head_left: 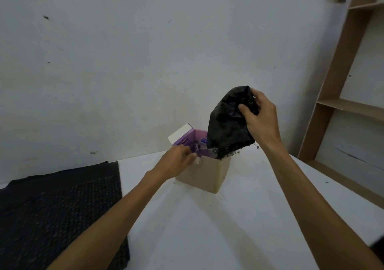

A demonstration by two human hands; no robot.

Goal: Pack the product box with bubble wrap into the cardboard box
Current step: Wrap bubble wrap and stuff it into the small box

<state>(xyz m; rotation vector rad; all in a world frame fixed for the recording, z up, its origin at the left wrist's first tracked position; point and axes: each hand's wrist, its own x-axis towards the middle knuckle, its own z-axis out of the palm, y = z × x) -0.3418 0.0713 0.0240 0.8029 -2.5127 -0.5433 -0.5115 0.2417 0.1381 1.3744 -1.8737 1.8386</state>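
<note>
A small brown cardboard box point(209, 176) stands open on the white table. A purple and white product box point(185, 138) sticks up out of it, tilted to the left. My left hand point(176, 161) grips the near left edge of the cardboard box, next to the product box. My right hand point(257, 116) holds a crumpled piece of black bubble wrap point(228, 124) above the box's right side. The wrap's frayed lower edge hangs at the box's opening and hides part of the product box.
A large sheet of black bubble wrap point(60, 213) lies on the table's left side. The white table point(207, 228) ends at a pale wall behind the box. A wooden shelf unit point(342, 82) stands at the right.
</note>
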